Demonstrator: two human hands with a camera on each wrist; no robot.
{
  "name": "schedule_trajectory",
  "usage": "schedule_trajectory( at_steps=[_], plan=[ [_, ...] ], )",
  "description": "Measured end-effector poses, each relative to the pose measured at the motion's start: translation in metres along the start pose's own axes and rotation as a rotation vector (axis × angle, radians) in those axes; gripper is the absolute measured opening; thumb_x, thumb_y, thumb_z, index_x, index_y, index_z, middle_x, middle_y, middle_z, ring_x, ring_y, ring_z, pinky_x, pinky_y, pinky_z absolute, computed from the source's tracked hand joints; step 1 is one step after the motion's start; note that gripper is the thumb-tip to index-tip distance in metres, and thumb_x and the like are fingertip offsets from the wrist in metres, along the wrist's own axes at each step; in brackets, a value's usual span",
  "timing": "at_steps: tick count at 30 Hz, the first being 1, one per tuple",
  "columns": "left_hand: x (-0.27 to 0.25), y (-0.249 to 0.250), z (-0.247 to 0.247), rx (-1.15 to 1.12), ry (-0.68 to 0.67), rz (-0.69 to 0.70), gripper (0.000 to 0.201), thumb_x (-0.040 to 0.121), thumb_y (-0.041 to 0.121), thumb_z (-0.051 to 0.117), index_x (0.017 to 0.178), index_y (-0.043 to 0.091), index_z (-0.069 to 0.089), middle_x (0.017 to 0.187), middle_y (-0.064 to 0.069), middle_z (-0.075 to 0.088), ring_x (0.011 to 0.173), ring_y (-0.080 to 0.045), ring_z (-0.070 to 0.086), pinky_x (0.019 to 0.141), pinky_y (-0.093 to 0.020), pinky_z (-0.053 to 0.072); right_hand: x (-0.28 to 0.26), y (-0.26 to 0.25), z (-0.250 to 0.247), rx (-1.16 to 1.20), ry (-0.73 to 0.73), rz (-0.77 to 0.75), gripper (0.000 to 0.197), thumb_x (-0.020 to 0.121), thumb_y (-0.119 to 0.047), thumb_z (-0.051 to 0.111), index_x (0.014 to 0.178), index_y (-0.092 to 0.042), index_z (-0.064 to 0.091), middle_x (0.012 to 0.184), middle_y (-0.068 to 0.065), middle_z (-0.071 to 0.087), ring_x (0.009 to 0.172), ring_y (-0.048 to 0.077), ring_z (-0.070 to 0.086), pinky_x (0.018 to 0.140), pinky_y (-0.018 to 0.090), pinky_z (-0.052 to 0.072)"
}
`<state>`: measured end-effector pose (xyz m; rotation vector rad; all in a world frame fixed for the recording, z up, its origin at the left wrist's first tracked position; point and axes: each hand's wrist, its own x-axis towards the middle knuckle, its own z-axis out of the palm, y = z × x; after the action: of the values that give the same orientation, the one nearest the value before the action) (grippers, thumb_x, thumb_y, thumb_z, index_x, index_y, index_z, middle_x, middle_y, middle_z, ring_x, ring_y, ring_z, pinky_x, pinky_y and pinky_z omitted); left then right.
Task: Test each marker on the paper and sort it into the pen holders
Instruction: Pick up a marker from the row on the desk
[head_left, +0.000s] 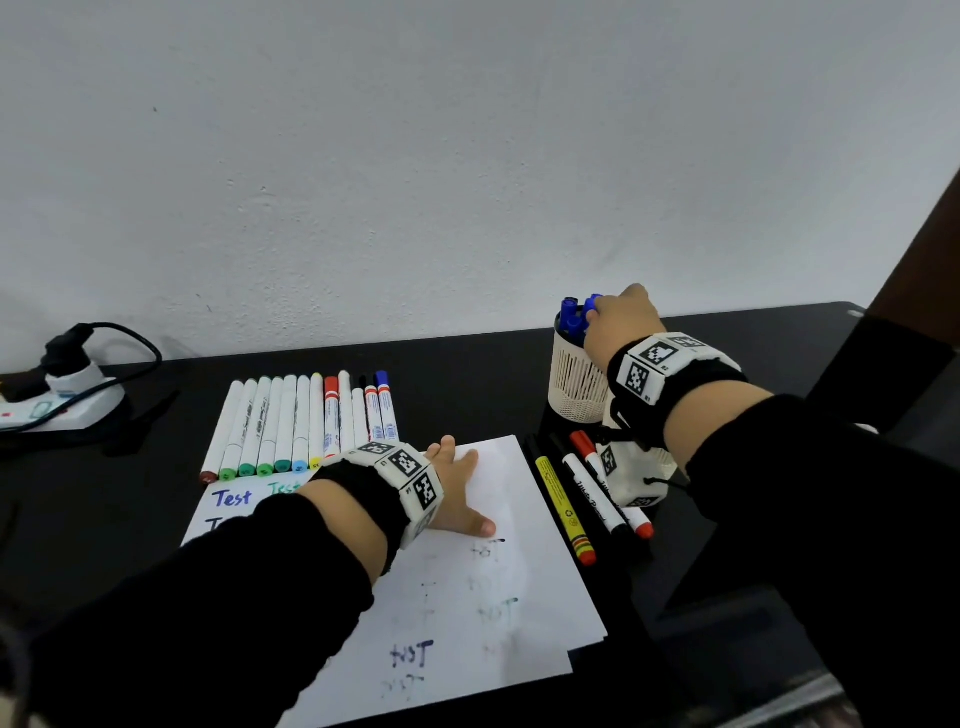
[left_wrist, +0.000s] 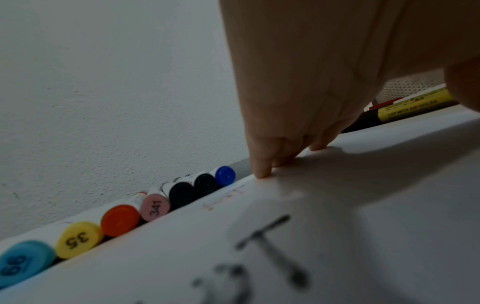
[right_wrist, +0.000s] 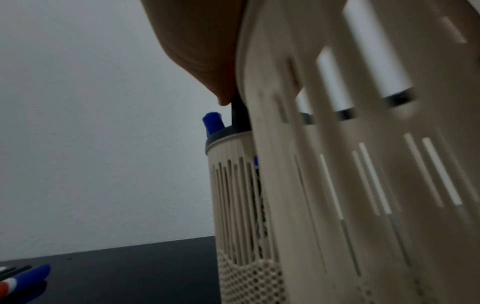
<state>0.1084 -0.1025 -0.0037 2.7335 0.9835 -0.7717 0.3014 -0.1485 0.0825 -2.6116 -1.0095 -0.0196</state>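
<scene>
Nearest, the left hand (head_left: 457, 493) lies spread flat on the paper (head_left: 545, 571), while at two o'clock the right hand (head_left: 621, 317) pinches a blue marker (head_left: 592, 304) into the far holder (head_left: 576, 384), which could tip if nudged.

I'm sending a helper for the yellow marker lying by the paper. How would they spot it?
Start at the white paper on the black table. Just off its right edge, below the cream pen holder, three markers lie side by side. Yours is the yellow marker nearest the paper: a yellow barrel with a black far end and an orange-red near end, while the two beside it are white.
</scene>
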Motion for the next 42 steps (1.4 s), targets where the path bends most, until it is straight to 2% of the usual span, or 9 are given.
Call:
schedule_trajectory(
  at_steps=[5,13,22,26,29,33,36,39,42],
  plan=[
    [0.001,-0.001,-0.001,0.001,-0.006,-0.001,0.097,0.086,0.061,0.048,0.149,0.015,-0.009,0.156,-0.012,-0.015,0.145,-0.027,-0.003,0.115,-0.046,0.01,-0.006,-0.001,0.0,0.102,0.049,0.013,0.034,0.095,-0.012,0.046,0.129,-0.008,0.046,0.131,0.015,0.036,0.113,0.033,0.049,0.09,0.039,0.046],
    [-0.019,-0.01,-0.004,0.055,-0.008,0.018,0.09,0.089,0.055,0.049,0.151,0.017,-0.002,0.157,-0.009,-0.01,0.146,-0.024,0.0,0.115,-0.041,0.014,-0.024,-0.021,-0.017,0.14,0.148,-0.002,0.026,0.094,-0.013,0.044,0.12,-0.007,0.049,0.127,0.014,0.041,0.116,0.031,0.044,0.083,0.035,0.041],
    [-0.062,-0.058,0.013,0.053,-0.028,-0.044,0.087,0.086,0.06,0.049,0.15,0.025,0.002,0.158,0.0,-0.005,0.145,-0.023,0.008,0.116,-0.04,0.012,-0.059,-0.075,-0.006,0.079,-0.013,-0.14,0.029,0.094,-0.016,0.041,0.121,-0.01,0.048,0.127,0.013,0.044,0.113,0.032,0.048,0.085,0.036,0.042],
    [-0.081,-0.086,0.029,-0.051,-0.061,-0.065,0.089,0.086,0.054,0.055,0.15,0.026,0.0,0.158,-0.001,-0.01,0.145,-0.024,0.009,0.116,-0.042,0.011,-0.07,-0.104,0.009,0.06,-0.092,-0.205,0.03,0.093,-0.016,0.043,0.122,-0.009,0.049,0.126,0.014,0.047,0.113,0.033,0.05,0.089,0.037,0.043],
    [-0.09,-0.104,0.037,-0.052,-0.069,-0.101,0.09,0.085,0.056,0.053,0.15,0.027,-0.003,0.157,0.001,-0.011,0.145,-0.024,0.009,0.117,-0.045,0.012,-0.073,-0.122,0.024,0.041,-0.169,-0.243,0.026,0.091,-0.018,0.047,0.115,-0.009,0.052,0.112,0.01,0.053,0.104,0.031,0.055,0.081,0.033,0.045],
    [-0.096,-0.122,0.046,-0.102,-0.063,-0.12,0.09,0.086,0.053,0.054,0.15,0.024,-0.002,0.158,-0.001,-0.011,0.145,-0.023,0.006,0.116,-0.044,0.012,-0.075,-0.145,0.051,-0.036,-0.265,-0.29,0.007,0.086,-0.021,0.053,0.087,-0.014,0.055,0.091,0.005,0.061,0.084,0.028,0.06,0.078,0.032,0.051],
    [-0.097,-0.127,0.049,-0.15,-0.066,-0.097,0.09,0.087,0.051,0.055,0.15,0.024,-0.003,0.157,-0.001,-0.013,0.146,-0.021,0.0,0.116,-0.043,0.01,-0.071,-0.158,0.075,-0.104,-0.346,-0.287,0.01,0.082,-0.02,0.054,0.073,-0.016,0.054,0.086,0.007,0.066,0.078,0.028,0.063,0.077,0.033,0.054],
    [-0.096,-0.126,0.049,-0.157,-0.063,-0.09,0.089,0.087,0.049,0.055,0.15,0.024,-0.004,0.157,-0.001,-0.014,0.145,-0.021,-0.001,0.115,-0.044,0.01,-0.065,-0.164,0.095,-0.173,-0.418,-0.263,0.008,0.077,-0.02,0.055,0.072,-0.014,0.054,0.08,0.008,0.065,0.077,0.029,0.064,0.079,0.035,0.054],
    [-0.094,-0.127,0.048,-0.152,-0.065,-0.075,0.089,0.087,0.049,0.055,0.15,0.023,-0.004,0.157,-0.001,-0.014,0.145,-0.021,-0.001,0.115,-0.045,0.01,-0.064,-0.168,0.11,-0.232,-0.445,-0.247,0.015,0.083,-0.024,0.06,0.08,-0.011,0.053,0.076,0.006,0.06,0.08,0.026,0.062,0.084,0.037,0.053]
  ],
)
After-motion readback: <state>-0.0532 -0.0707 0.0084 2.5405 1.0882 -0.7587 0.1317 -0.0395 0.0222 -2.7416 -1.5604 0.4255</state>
